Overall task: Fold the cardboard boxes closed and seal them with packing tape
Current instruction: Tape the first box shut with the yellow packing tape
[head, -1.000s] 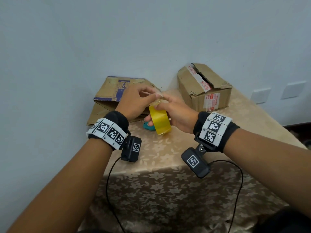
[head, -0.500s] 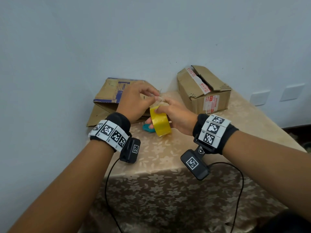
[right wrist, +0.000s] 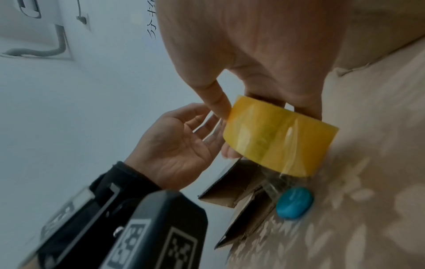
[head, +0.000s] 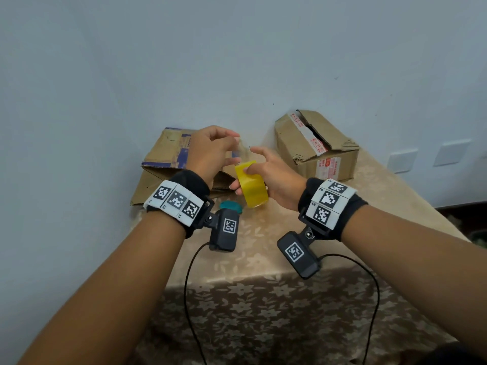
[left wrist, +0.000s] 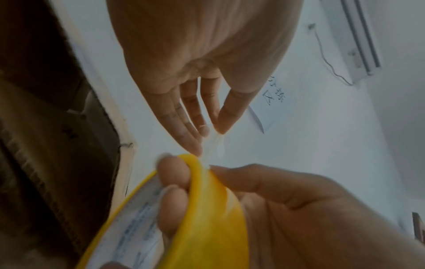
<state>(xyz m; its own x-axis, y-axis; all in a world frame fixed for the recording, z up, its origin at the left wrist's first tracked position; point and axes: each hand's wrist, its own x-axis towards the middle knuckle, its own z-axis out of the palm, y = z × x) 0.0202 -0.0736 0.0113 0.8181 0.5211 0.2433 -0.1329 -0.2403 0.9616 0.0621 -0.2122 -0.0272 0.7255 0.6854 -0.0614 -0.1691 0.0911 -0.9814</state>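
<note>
My right hand (head: 261,171) holds a yellow roll of packing tape (head: 253,185) above the table, fingers through its core (left wrist: 171,183). My left hand (head: 214,150) pinches the clear free tape end (left wrist: 212,139) between thumb and fingers, just above the roll (left wrist: 207,209). A short strip is stretched between them. A flattened, open cardboard box (head: 168,160) lies behind my left hand, its flaps (right wrist: 232,187) showing under the roll (right wrist: 276,139). A second box (head: 316,148) with loosely folded flaps stands at the back right.
A small teal oval object (head: 231,206) (right wrist: 294,203) lies on the beige flowered tablecloth (head: 263,259) below the roll. The wall stands directly behind both boxes. The table's front edge runs under my wrists, and cables hang from the wrist cameras.
My left hand has lifted away from the roll, drawing out a short strip of tape. My right thumb has come off the roll's top.
</note>
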